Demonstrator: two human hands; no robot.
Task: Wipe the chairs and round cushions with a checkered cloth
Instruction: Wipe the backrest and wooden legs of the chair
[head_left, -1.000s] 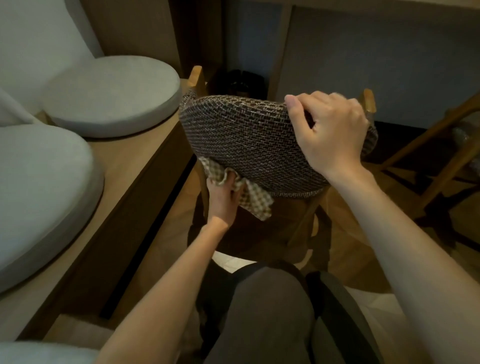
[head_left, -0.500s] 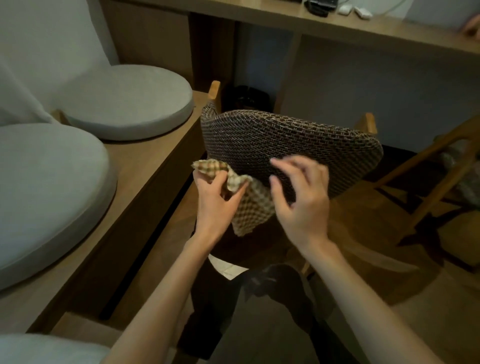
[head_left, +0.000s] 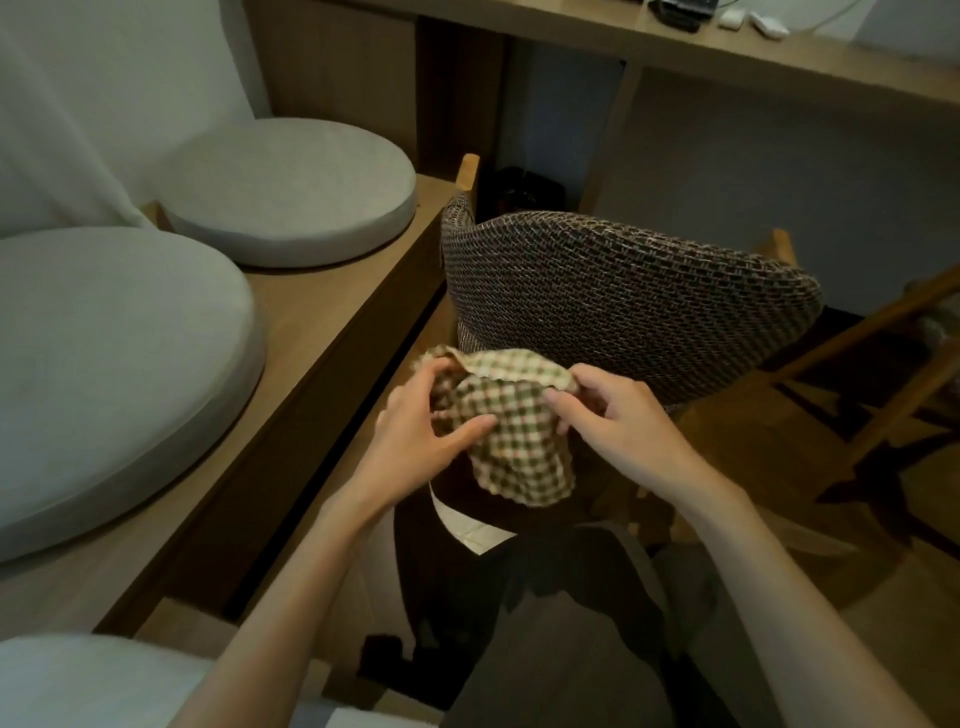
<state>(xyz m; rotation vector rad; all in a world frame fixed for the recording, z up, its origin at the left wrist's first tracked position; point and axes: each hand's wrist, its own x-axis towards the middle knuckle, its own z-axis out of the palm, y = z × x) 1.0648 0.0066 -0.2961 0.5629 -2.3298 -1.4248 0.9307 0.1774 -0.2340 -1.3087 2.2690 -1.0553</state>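
Now both hands are on the green-and-cream checkered cloth (head_left: 511, 436), which hangs in the air just in front of the lower edge of the dark brown woven chair back (head_left: 623, 301). The left hand (head_left: 415, 426) grips the cloth's left side, fingers curled behind it and thumb laid across the front. The right hand (head_left: 618, 415) pinches the upper right edge, where the fabric folds over in a loose flap. The rest droops down between the wrists.

This looks like regathering the cloth before the next pass over the chair. To do it well, I would fold the loose flap under so one flat, smooth face points outward, and bunch the remainder into the palm so no corner dangles. The open weave of the chair back probably catches loose edges, so a firm pad should travel better than a rumpled one, stroked along the weave rather than across it. One hand could then steady the top of the chair back while the other wipes.

To the left, the nearer round grey cushion (head_left: 104, 364) and the farther round grey cushion (head_left: 291, 192) lie on the wooden tabletop (head_left: 332, 317), apart from the cloth.
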